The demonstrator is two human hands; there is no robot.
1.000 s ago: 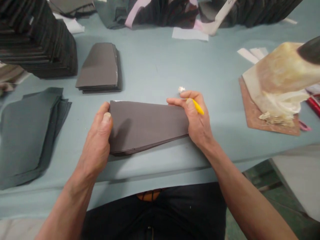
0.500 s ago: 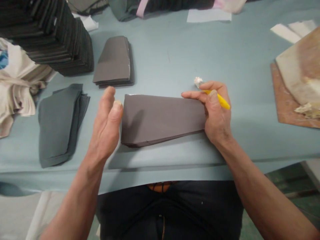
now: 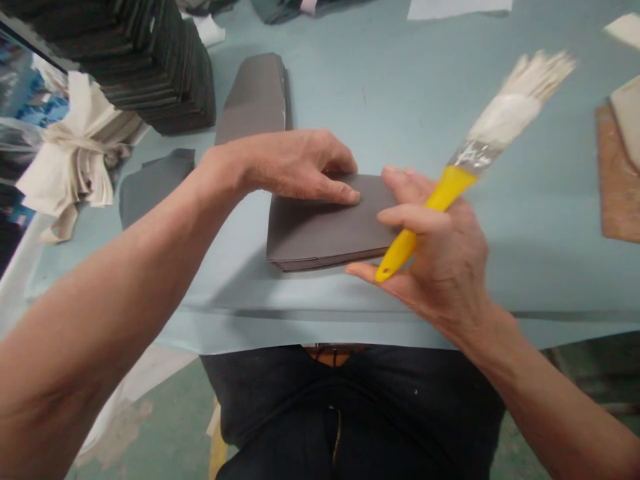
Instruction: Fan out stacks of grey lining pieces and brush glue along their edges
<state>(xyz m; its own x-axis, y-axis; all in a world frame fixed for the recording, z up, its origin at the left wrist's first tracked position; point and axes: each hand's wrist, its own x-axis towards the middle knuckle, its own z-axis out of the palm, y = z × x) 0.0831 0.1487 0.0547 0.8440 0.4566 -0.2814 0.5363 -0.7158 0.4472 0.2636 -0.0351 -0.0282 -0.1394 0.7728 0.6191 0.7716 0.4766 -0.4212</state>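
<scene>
A stack of dark grey-brown sheets (image 3: 320,233) lies in front of me on the table, wider at its left end. My left hand (image 3: 300,163) reaches across its top, thumb stretched out on the upper sheet and fingers by the far edge. At the narrow right end, my right hand (image 3: 440,247) has a yellow-handled paintbrush (image 3: 453,183) in it. The white bristles point up and away to the right. Some fingers of this hand rest along the stack's end and near edge, where part of the stack is hidden.
Another grey-brown stack (image 3: 255,100) sits behind my left hand, and dark green-grey pieces (image 3: 150,190) lie partly under my forearm. A tall black stack (image 3: 165,73) rises at the back left, beside beige cloth strips (image 3: 83,150). A brown board (image 3: 617,193) lies at the right.
My left hand has moved from beside the stack's left end onto its top. My right hand has turned, so the brush now points up and right with its bristles in full view.
</scene>
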